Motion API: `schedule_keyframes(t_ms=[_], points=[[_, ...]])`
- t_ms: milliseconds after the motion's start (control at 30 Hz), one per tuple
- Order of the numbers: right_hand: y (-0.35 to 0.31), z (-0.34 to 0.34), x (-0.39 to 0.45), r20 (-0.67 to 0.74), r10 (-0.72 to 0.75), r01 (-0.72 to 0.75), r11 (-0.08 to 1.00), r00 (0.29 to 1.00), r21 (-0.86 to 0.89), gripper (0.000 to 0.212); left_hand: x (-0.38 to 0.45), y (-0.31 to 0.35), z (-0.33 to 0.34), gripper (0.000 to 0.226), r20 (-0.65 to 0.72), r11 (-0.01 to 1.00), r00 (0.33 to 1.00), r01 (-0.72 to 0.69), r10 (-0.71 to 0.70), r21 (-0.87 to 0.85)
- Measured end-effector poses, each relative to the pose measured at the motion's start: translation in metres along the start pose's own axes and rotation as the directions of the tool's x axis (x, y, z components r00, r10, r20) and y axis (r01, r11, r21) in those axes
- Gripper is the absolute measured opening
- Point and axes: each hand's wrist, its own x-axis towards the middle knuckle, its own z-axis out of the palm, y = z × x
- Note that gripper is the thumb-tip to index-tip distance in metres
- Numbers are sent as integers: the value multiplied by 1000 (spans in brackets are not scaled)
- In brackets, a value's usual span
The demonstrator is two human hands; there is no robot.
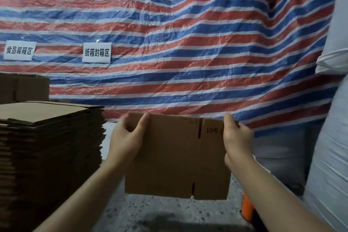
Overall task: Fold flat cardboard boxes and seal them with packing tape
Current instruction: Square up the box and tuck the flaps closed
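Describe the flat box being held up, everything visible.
The flat cardboard box is plain brown corrugated board, still collapsed, held upright in the air facing the camera. Slots cut in from its top and bottom edges separate the flaps; a fold line runs between them. Dark print near the top right reads "10" plus a character, partly covered. The left hand grips its upper left corner, thumb on the front; the right hand grips the upper right edge. Its bottom edge hangs clear of the speckled floor. No tape shows on it.

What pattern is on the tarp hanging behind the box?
The tarp has red, blue and white stripes, seen in the head view.
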Motion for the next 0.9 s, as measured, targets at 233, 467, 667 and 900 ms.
schedule_keyframes(t_ms=[233, 467, 667, 900], points=[[48, -15, -2, 48, 134, -130, 989, 990, -67, 47, -5, -37, 11, 44, 120, 949, 945, 312, -305, -40], [65, -16, -2, 88, 171, -161, 981, 981, -104, 52, 20, -60, 8, 49, 155, 885, 871, 456, -466, 95], [65, -16, -6, 126, 192, -180, 979, 973, -98, 54, 20, -60, 9, 40, 126, 853, 843, 518, -522, 66], [61, -16, -5, 192, 168, -146, 982, 967, -122, 39, 15, -50, 14, 38, 88, 850, 846, 525, -527, 37]])
